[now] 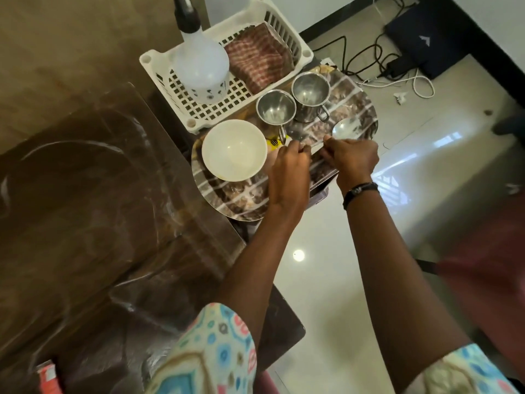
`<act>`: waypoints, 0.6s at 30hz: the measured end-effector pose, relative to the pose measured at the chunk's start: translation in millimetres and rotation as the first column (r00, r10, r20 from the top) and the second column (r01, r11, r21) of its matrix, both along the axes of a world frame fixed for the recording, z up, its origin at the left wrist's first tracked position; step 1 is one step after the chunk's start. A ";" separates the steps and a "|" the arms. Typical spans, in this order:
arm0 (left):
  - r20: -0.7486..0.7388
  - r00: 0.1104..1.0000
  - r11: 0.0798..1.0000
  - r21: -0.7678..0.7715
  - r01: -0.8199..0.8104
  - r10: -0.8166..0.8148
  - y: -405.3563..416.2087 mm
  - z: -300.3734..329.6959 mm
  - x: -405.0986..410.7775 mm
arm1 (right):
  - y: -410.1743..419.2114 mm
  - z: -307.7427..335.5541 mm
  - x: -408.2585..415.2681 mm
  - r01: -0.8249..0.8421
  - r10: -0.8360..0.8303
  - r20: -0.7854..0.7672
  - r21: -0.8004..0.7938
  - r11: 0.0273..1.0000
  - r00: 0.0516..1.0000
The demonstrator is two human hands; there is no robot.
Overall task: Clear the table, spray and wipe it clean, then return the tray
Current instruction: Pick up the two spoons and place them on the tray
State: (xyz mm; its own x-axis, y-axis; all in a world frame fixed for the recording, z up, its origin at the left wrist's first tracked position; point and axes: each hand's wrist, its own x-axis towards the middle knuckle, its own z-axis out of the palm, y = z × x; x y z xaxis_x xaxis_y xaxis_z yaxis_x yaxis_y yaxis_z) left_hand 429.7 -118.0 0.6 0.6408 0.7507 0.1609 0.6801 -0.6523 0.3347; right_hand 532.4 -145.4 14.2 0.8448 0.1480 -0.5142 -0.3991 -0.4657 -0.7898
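A patterned oval tray (pixel 227 194) sits on a low stand beside the brown table (pixel 85 209). On it are a white bowl (pixel 234 150), two steel cups (pixel 275 108) (pixel 310 92) and a steel spoon (pixel 345 127). My right hand (pixel 353 159) pinches that spoon's handle over the tray's right side. My left hand (pixel 289 169) hovers over the tray's middle, fingers curled on what looks like a second, darker spoon (pixel 296 130). A white basket (pixel 284 27) behind the tray holds a spray bottle (pixel 200 64) and a folded checked cloth (pixel 260 59).
A clear plastic sheet (pixel 136 143) covers the table top. A red packet (pixel 47 376) lies at the table's near left corner. Cables (pixel 366 58) and a dark bag (pixel 426 32) lie on the glossy tiled floor to the right.
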 end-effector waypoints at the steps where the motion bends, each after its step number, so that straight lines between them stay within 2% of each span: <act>1: 0.008 1.000 1.000 0.016 0.014 -0.014 1.0 -2.6 1.4 | 1.5 -0.4 4.0 -0.026 0.026 0.017 -0.018 0.999 1.000; 4: -0.032 0.999 0.998 0.051 0.039 -0.038 2.1 -4.9 3.7 | 5.7 2.5 9.6 -0.093 0.099 0.078 -0.066 0.993 0.992; 9: -0.068 0.997 0.997 0.063 0.033 -0.028 -2.8 -10.9 6.1 | 4.2 2.3 11.9 -0.107 0.114 0.136 -0.063 0.992 0.984; 15: -0.048 0.997 0.996 0.064 0.063 -0.060 -2.3 -10.4 1.8 | -1.0 -0.8 10.6 -0.075 0.073 0.082 0.026 0.997 0.994; 18: 0.035 0.999 0.995 0.099 0.020 -0.023 -2.0 -9.0 -9.5 | -8.6 7.1 1.5 -0.097 0.091 0.151 0.030 0.995 0.984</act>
